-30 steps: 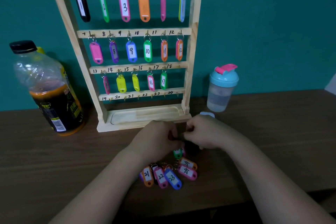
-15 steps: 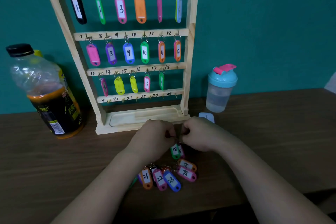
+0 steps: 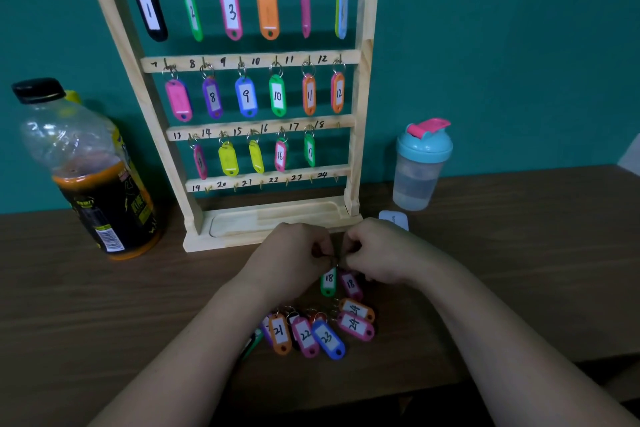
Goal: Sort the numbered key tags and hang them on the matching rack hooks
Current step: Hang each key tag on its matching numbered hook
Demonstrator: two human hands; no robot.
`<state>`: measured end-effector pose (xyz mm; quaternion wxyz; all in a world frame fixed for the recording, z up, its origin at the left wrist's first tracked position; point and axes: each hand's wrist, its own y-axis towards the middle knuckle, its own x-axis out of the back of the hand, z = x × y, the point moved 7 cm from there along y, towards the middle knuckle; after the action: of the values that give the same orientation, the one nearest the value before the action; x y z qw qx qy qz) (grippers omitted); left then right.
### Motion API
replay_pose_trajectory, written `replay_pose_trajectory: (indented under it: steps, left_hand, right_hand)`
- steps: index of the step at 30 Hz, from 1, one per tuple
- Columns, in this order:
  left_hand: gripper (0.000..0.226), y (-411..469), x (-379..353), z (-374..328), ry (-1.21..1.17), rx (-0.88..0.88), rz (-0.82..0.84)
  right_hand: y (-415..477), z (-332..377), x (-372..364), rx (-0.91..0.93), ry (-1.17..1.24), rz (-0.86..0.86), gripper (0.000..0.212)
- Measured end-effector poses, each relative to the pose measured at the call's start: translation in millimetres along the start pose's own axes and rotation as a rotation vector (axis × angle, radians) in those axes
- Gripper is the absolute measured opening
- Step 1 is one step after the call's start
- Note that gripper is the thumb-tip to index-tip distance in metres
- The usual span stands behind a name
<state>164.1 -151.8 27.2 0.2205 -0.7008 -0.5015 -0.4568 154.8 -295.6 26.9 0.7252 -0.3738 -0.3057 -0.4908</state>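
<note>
On the near side of the rack (image 3: 360, 80), the left hand (image 3: 294, 260) pinches the ring of the green 18 tag (image 3: 328, 282), and the right hand (image 3: 377, 253) that of the pink 18 tag (image 3: 351, 284). Both tags are probably light, stiff plastic, best held by the thin, slippery ring.

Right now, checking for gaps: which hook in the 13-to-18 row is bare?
The hook at the row's right end, beside the 18 label; the other five in that row are all occupied.
</note>
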Motion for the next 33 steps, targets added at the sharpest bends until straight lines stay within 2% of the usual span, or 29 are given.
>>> replay_pose_trajectory:
  steps: [3,11,17,23,33]
  left_hand:
    - [0.002,2,15,3,-0.031,0.017,-0.064]
    - [0.006,1,65,-5,-0.123,-0.046,-0.337]
    - [0.006,0,78,-5,-0.216,-0.042,-0.435]
    - [0.004,-2,82,-7,-0.221,-0.052,-0.457]
    - [0.005,-2,83,-10,-0.233,-0.05,-0.446]
  right_hand:
    - [2,2,15,0.066,0.03,-0.137,0.012]
    - [-7,18,71,0.263,0.185,-0.658,0.011]
    - [-16,38,101,0.366,0.354,-0.926,0.01]
    - [-11,49,113,0.366,0.358,-1.016,0.011]
    - [7,47,115,0.317,0.402,-0.964,0.012]
